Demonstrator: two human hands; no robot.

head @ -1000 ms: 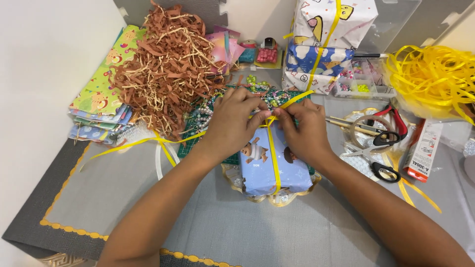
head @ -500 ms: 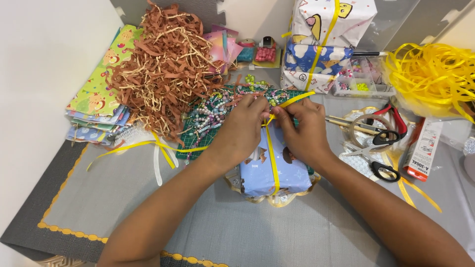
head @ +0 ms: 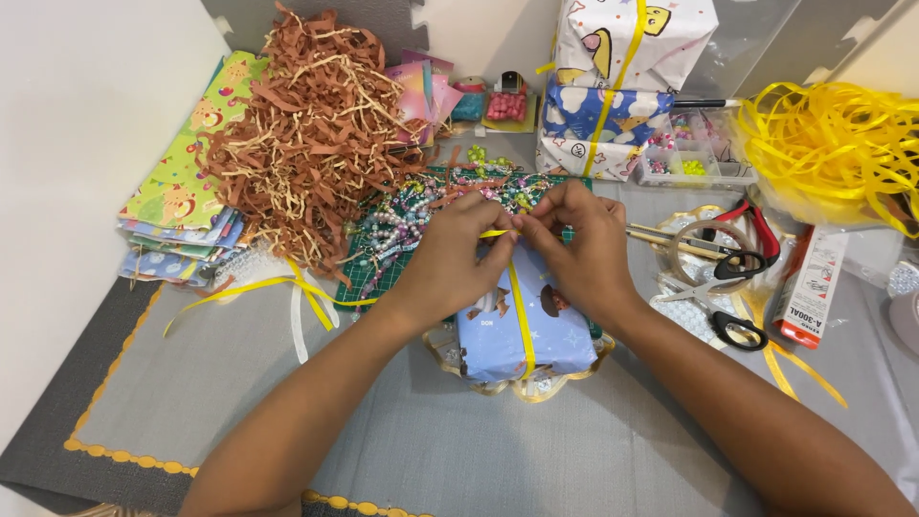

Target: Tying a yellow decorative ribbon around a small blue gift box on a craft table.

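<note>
Both hands meet over a blue wrapped box (head: 522, 330) at mid-mat: left hand (head: 450, 258) and right hand (head: 584, 249) bend inward, fingertips pinched shut on a glossy yellow ribbon (head: 522, 306). Crinkled brown paper shreds (head: 306, 134) lie behind.

Glossy paper-wrapped box (head: 522, 335), satin ribbon (head: 522, 316), shredded paper (head: 316, 144)

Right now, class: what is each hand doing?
Left hand: closed, pinching the yellow ribbon over the blue wrapped box.
Right hand: closed on the same ribbon.
</note>
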